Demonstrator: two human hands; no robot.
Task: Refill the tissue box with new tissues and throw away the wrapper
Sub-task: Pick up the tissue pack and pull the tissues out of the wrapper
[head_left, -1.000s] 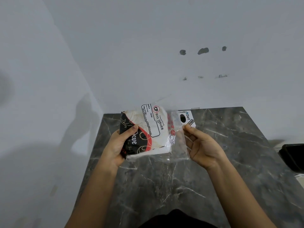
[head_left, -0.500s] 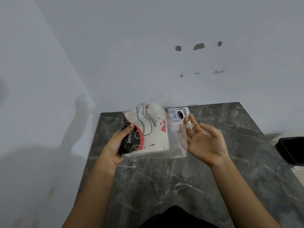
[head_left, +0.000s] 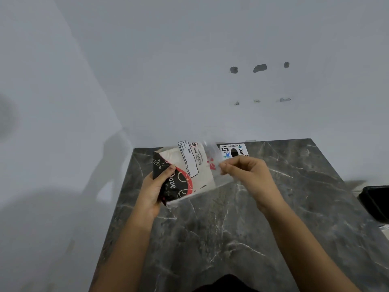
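One clear-wrapped tissue pack [head_left: 187, 173], gripped by left hand [head_left: 154, 189]; right hand [head_left: 245, 172] pinches its wrapper above the grey marble desk [head_left: 231, 239], one white tissue box [head_left: 233, 151] at the far edge.

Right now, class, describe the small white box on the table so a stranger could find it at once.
Start at the dark grey marble table and follow its far edge to the wall. The small white tissue box sits there, behind the right hand; its black oval slot and printed logos mark it.

Dim flat light, soft wall [head_left: 189, 60] shadows left, wide-angle edge warp
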